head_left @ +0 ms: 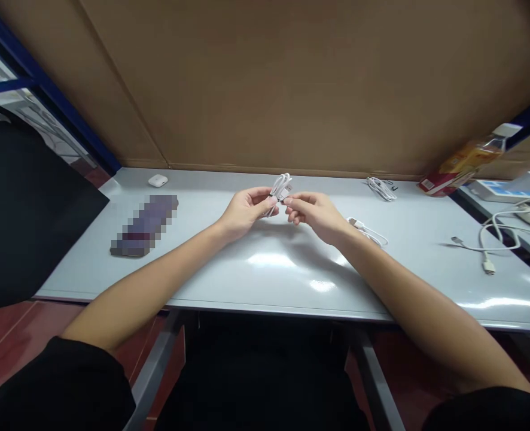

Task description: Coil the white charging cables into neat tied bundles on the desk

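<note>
A small coiled white USB cable (pixel 282 181) is gripped between the thumb and fingers of my left hand (pixel 242 213), above the middle of the table. Its loops stick up past my fingers, and a metal USB plug shows on the right side of the bundle. A thin black tie (pixel 280 200) crosses the coil. My right hand (pixel 317 215) pinches the tie's end between thumb and forefinger, close beside the coil. Partly behind my right wrist, a second white cable (pixel 373 234) lies on the table.
Farther back lies a coiled white cable (pixel 380 189) with thin black pieces beside it. A drink bottle (pixel 465 161) leans at the back right, near a loose white cable (pixel 498 246). Leftward are a pixelated phone-like object (pixel 148 224) and a white earbud case (pixel 158 180). Brown board (pixel 265 90) backs the table.
</note>
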Motion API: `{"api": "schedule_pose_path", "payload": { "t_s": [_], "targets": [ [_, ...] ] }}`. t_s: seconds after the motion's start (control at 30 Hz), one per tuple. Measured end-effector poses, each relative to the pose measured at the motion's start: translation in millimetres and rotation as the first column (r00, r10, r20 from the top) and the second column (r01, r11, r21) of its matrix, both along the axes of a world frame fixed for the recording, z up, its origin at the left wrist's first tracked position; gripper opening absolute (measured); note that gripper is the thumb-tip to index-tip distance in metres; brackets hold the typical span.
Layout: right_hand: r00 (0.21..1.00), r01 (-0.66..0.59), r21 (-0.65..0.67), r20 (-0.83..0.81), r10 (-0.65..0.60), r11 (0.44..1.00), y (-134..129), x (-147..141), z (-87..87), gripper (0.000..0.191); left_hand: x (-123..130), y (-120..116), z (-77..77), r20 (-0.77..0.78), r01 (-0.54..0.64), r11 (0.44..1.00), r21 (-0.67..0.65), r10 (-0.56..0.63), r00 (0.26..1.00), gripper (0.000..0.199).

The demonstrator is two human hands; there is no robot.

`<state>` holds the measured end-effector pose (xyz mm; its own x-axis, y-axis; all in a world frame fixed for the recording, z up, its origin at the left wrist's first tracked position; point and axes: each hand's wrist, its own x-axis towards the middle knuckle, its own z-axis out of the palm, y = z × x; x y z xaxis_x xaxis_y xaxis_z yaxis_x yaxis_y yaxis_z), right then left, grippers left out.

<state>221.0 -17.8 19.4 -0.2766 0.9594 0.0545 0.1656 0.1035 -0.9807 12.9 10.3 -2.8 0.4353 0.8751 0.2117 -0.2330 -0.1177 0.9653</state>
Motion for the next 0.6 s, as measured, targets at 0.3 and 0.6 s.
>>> {"api": "schedule_pose_path", "payload": {
  "t_s": [0.3, 0.6],
  "targets": [
    [0.740, -0.208, 0.878, 0.430, -0.517, 0.431, 10, -2, -20.6, 0.019, 0, -5, 6.2, 0.126, 0.087, 0.947, -0.308, -0.050, 0.991, 0.024],
    [0.829, -0.179, 0.898, 0.358, -0.431, 0.401, 12, -2, -29.3, 0.020, 5, -5, 0.2, 0.159, 0.078, 0.931, -0.357, -0.021, 0.987, 0.029]
  ]
}}
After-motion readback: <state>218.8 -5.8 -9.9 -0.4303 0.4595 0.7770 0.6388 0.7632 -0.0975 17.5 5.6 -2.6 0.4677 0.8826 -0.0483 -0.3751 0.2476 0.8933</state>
